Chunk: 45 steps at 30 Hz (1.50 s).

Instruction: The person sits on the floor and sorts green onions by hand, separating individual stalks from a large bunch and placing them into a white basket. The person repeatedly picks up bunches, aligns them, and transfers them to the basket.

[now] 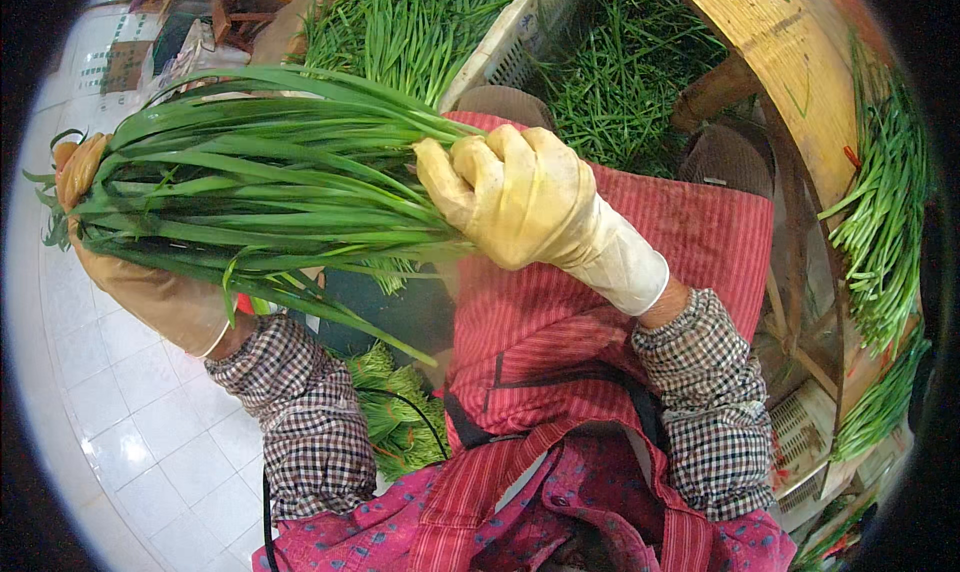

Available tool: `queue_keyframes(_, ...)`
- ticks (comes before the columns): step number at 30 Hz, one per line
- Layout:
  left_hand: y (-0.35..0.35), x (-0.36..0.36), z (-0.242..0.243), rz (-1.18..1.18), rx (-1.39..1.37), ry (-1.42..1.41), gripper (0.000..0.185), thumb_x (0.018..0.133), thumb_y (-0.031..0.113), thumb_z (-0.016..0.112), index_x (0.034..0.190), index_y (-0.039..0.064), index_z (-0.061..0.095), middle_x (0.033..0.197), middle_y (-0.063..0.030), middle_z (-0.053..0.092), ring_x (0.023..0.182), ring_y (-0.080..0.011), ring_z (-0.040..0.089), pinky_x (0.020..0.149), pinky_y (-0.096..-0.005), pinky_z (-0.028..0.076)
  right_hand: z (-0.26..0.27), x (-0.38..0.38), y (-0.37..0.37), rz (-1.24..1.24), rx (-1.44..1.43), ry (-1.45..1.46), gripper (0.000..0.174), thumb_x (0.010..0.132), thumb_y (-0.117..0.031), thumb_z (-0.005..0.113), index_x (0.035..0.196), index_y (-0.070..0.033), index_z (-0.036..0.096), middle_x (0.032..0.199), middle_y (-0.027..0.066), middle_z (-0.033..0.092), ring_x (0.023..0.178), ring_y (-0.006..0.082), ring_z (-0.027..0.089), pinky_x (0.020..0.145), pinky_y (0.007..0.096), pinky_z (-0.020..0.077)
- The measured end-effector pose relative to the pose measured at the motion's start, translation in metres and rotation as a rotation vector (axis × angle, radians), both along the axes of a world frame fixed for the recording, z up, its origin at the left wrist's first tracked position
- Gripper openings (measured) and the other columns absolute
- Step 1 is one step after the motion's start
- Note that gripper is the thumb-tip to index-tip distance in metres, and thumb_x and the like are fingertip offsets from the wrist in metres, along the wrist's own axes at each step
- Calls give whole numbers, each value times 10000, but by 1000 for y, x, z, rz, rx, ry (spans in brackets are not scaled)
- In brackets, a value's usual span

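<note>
A large bunch of long, flat green leaves, likely garlic chives (277, 174), stretches between my two gloved hands. My left hand (97, 189), in a tan rubber glove, is closed around the leaf tips at the far left. At the other end my right hand (517, 197), in a pale yellow rubber glove, grips the bunch in its fist above my red striped apron (540, 309). A few leaves hang loose below the bunch. The stem ends inside my right fist are hidden.
More chives (405, 39) lie at the top beside a white plastic crate (495, 39). Loose cut leaves (622, 84) fill the space near my knees. A curved wooden tabletop (802, 69) at right bears chive bundles (885, 242). Bundles (397, 414) also lie by my left sleeve.
</note>
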<state>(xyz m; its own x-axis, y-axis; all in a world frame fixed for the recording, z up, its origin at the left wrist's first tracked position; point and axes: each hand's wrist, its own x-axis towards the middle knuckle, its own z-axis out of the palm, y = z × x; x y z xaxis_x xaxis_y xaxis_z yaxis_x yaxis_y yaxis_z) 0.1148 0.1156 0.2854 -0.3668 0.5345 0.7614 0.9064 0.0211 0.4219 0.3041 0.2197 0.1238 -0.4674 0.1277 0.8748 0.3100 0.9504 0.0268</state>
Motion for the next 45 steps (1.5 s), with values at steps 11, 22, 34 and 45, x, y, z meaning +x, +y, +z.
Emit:
queue_keyframes(11, 14, 4, 14, -5, -78, 84, 327, 910, 197, 594, 1134, -42, 602, 1116, -119, 622, 1150, -237, 561, 1058, -348, 374, 10, -6, 26, -57, -35, 61, 251, 641, -92, 639, 887, -42, 637, 728, 20, 491, 593, 156, 482, 457, 263, 357)
queue_keyframes(22, 4, 2, 9, -67, 30, -29, 320, 902, 145, 566, 1158, -45, 594, 1070, -102, 637, 1087, -191, 587, 1025, -334, 410, 19, 12, 31, 11, -355, 131, 265, 686, -204, 676, 916, -87, 617, 763, 57, 559, 667, 229, 550, 540, 363, 431)
queue_keyframes(34, -6, 1, 2, -106, 145, -25, 346, 870, 145, 589, 1162, -40, 590, 1149, -105, 603, 1084, -185, 584, 1006, -319, 421, 11, 29, 47, 761, -1812, 68, 211, 851, -125, 725, 1009, 12, 702, 861, 27, 698, 780, 69, 615, 703, 203, 491)
queue_keyframes(45, -8, 3, 13, -96, 213, -341, 346, 862, 156, 588, 1164, -12, 589, 1164, -113, 574, 1119, -198, 552, 994, -306, 417, 17, 34, 44, 830, -1888, -113, 256, 793, -187, 787, 975, -22, 714, 775, -17, 673, 650, 27, 529, 565, 193, 382)
